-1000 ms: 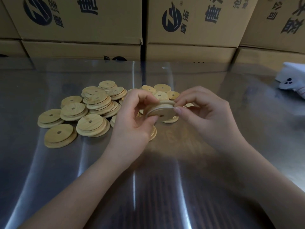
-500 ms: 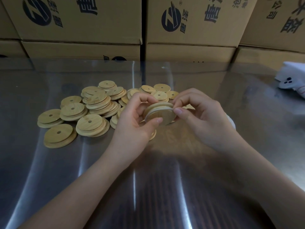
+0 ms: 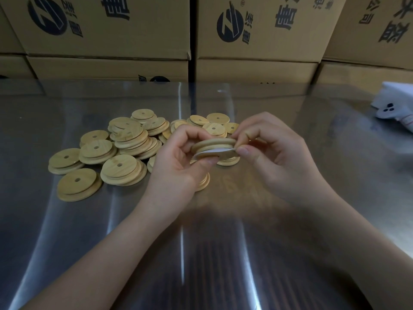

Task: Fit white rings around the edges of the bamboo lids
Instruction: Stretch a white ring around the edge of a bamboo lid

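Head view: left hand (image 3: 176, 162) and right hand (image 3: 274, 151) together pinch one bamboo lid (image 3: 212, 143), a white ring (image 3: 210, 153) along its lower edge, above a reflective metal table (image 3: 290, 242). Loose lids (image 3: 120, 151) lie on the table to the left, and printed cardboard boxes (image 3: 257, 30) are stacked behind it.

A shiny metal table (image 3: 67, 242) is stretching across the whole view and reflecting pale streaks of light. A loose heap of bamboo lids (image 3: 125, 139) is lying on it left of centre, toward the far side. Many are resting in short stacks or leaning on one another, each showing a small hole in its middle. One stepped lid (image 3: 77, 184) is sitting at the near left edge of the heap, just beside the others. A few more lids are lying at the heap's right end, partly hidden. Far to the right, well apart from the heap, a white object (image 3: 395, 106) with dark dots is resting on the surface.
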